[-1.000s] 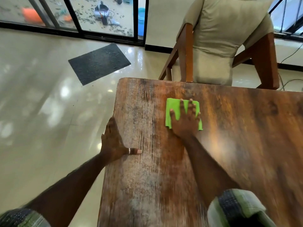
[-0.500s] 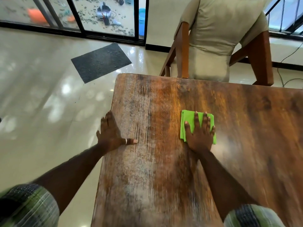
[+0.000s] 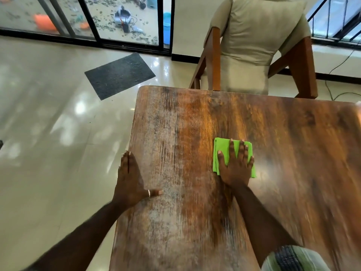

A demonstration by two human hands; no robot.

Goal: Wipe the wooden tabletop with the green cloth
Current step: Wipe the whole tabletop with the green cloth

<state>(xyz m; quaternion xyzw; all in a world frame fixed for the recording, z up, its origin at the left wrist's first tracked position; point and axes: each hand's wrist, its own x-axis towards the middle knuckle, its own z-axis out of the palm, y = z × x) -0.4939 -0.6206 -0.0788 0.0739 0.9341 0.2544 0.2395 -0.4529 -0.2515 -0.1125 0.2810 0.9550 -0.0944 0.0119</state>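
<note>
A worn wooden tabletop (image 3: 195, 122) fills the lower right of the head view. On it lies a folded green cloth (image 3: 222, 149), a little right of the table's middle line. My right hand (image 3: 235, 165) presses flat on the cloth with straight, spread fingers, covering most of it. My left hand (image 3: 130, 179) rests at the table's left edge, fingers straight along the rim, and its ringed thumb lies on the wood.
A wooden chair (image 3: 214, 55) with a beige cushion (image 3: 254, 36) stands against the table's far edge. A dark doormat (image 3: 119, 75) lies on the glossy tiled floor (image 3: 48, 133) to the left, before black-framed glass doors (image 3: 125, 18). A cable (image 3: 332, 89) trails at the right.
My right hand slid the green cloth from near the far edge toward me and to the right, then a little further. My left hand stayed at the left edge.
</note>
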